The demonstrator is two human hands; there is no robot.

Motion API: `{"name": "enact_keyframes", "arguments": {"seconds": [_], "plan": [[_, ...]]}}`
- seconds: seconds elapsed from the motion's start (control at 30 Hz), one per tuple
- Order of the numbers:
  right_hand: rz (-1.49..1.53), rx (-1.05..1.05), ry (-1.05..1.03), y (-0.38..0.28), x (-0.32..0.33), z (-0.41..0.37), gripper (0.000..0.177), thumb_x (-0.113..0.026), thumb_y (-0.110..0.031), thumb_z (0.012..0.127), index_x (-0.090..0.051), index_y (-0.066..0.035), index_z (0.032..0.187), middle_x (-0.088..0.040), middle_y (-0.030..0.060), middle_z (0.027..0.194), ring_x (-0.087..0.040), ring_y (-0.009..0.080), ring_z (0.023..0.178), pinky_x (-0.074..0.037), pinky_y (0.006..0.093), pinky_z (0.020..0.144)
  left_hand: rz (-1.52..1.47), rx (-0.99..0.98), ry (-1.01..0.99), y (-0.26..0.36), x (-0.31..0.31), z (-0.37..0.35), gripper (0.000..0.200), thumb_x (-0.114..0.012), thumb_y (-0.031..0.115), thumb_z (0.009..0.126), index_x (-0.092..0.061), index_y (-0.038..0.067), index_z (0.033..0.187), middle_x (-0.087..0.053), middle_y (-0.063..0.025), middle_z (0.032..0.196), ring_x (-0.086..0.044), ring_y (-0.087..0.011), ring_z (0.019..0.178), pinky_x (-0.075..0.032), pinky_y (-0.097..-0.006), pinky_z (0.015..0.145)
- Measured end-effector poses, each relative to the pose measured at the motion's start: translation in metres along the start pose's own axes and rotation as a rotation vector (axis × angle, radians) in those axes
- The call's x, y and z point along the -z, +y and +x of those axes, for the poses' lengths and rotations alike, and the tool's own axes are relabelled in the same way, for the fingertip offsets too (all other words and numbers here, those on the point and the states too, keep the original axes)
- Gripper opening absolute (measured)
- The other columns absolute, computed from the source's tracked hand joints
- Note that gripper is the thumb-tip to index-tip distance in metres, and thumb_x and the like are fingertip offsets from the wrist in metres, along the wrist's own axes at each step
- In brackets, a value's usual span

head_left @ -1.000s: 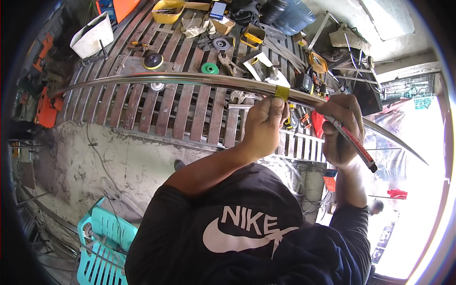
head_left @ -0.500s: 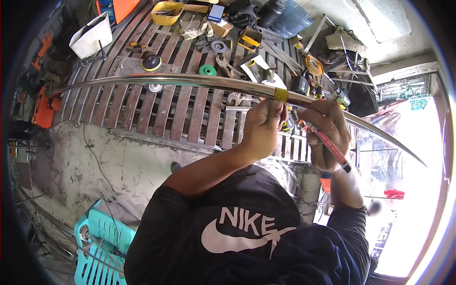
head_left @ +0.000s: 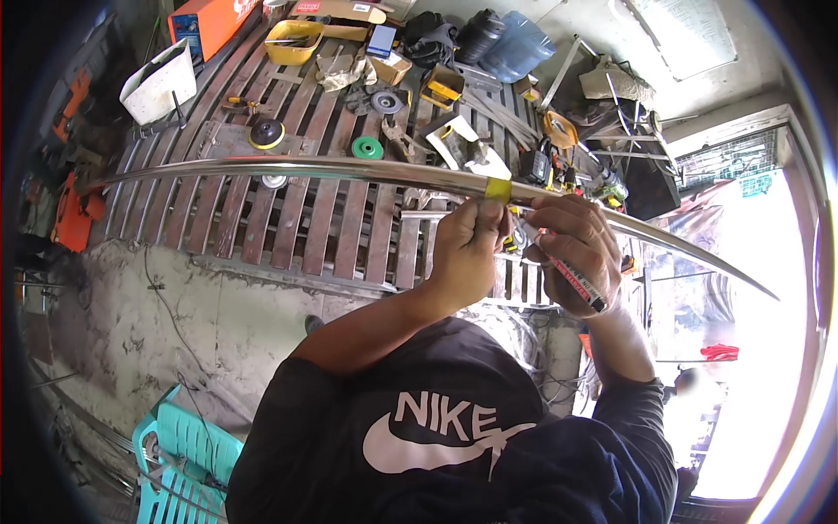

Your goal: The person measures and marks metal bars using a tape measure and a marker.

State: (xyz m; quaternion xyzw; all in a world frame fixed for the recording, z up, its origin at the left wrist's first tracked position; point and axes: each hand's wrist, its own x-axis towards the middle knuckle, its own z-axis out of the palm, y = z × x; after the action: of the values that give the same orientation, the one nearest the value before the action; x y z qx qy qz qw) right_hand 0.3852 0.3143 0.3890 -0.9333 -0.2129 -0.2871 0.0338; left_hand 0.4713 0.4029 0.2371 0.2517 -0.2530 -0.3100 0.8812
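A long curved shiny metal tube (head_left: 305,168) runs across the view from far left to lower right, held above a slatted workbench (head_left: 332,218). A band of yellow tape (head_left: 497,189) wraps the tube near its middle. My left hand (head_left: 467,249) grips the tube just under the tape, thumb up against it. My right hand (head_left: 572,249) holds a red and white marker (head_left: 572,278), its tip pointing up towards the tape, fingers resting on the tube right of the tape.
The bench carries several grinding discs (head_left: 367,147), a yellow tray (head_left: 294,41), a white bucket (head_left: 157,83), pliers and scrap. An orange machine (head_left: 214,22) stands at the back. A turquoise plastic chair (head_left: 179,454) is at lower left. Bright light floods the right side.
My right hand has moved left along the tube towards the taped spot, bringing the marker tip close to the tape. The left hand keeps its grip.
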Motion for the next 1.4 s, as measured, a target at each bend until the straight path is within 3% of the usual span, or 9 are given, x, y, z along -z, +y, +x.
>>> {"name": "enact_keyframes", "arguments": {"seconds": [0.07, 0.1, 0.13, 0.23, 1.03, 1.4], "plan": [[-0.002, -0.054, -0.053, -0.007, 0.004, 0.006, 0.044, -0.086, 0.002, 0.084, -0.058, -0.005, 0.117, -0.076, 0.0187, 0.107, -0.077, 0.0415, 0.103, -0.063, 0.0513, 0.087, 0.025, 0.02, 0.013, 0.001, 0.0, -0.001, 0.036, -0.049, 0.029, 0.12, -0.065, 0.0, 0.107, -0.055, 0.0022, 0.081, -0.042, -0.0048, 0.065, -0.035, -0.025, 0.06], [-0.002, -0.054, -0.071, -0.006, 0.006, 0.005, 0.042, -0.086, 0.003, 0.083, -0.06, -0.004, 0.115, -0.077, 0.0192, 0.108, -0.077, 0.0415, 0.104, -0.063, 0.0508, 0.087, 0.02, 0.037, 0.032, 0.006, -0.004, -0.001, 0.035, -0.048, 0.027, 0.12, -0.061, 0.002, 0.098, -0.055, 0.0021, 0.08, -0.043, -0.0045, 0.065, -0.036, -0.0246, 0.06], [0.012, -0.002, -0.062, 0.001, 0.005, -0.003, 0.042, -0.083, -0.013, 0.081, -0.065, 0.0, 0.117, -0.075, 0.0221, 0.114, -0.075, 0.0424, 0.106, -0.062, 0.0538, 0.088, 0.031, 0.013, 0.049, 0.005, -0.005, -0.001, 0.037, -0.047, 0.027, 0.12, -0.059, 0.004, 0.094, -0.057, 0.002, 0.075, -0.044, -0.0042, 0.063, -0.037, -0.0262, 0.057], [-0.006, 0.026, -0.065, 0.003, 0.005, -0.002, 0.04, -0.076, -0.018, 0.083, -0.066, 0.0, 0.116, -0.075, 0.0227, 0.114, -0.075, 0.042, 0.106, -0.062, 0.0535, 0.09, -0.033, -0.007, 0.029, 0.007, -0.006, -0.002, 0.036, -0.048, 0.027, 0.12, -0.058, 0.004, 0.093, -0.056, 0.0025, 0.077, -0.041, -0.004, 0.062, -0.035, -0.0257, 0.056], [-0.083, 0.032, -0.082, -0.002, 0.005, 0.007, 0.034, -0.079, -0.016, 0.085, -0.066, -0.003, 0.113, -0.077, 0.0187, 0.112, -0.077, 0.0369, 0.104, -0.063, 0.0493, 0.087, -0.031, -0.012, 0.028, 0.007, -0.008, -0.004, 0.041, -0.048, 0.032, 0.12, -0.057, 0.006, 0.091, -0.049, 0.0046, 0.072, -0.036, -0.0036, 0.061, -0.03, -0.0262, 0.055], [-0.041, 0.003, -0.075, -0.003, 0.004, 0.014, 0.038, -0.08, -0.017, 0.086, -0.063, -0.001, 0.116, -0.076, 0.0197, 0.112, -0.076, 0.0376, 0.101, -0.063, 0.0479, 0.085, -0.044, -0.024, -0.005, 0.005, -0.005, -0.005, 0.038, -0.047, 0.031, 0.12, -0.057, 0.005, 0.094, -0.054, 0.0029, 0.078, -0.039, -0.004, 0.062, -0.033, -0.0257, 0.056]]}}
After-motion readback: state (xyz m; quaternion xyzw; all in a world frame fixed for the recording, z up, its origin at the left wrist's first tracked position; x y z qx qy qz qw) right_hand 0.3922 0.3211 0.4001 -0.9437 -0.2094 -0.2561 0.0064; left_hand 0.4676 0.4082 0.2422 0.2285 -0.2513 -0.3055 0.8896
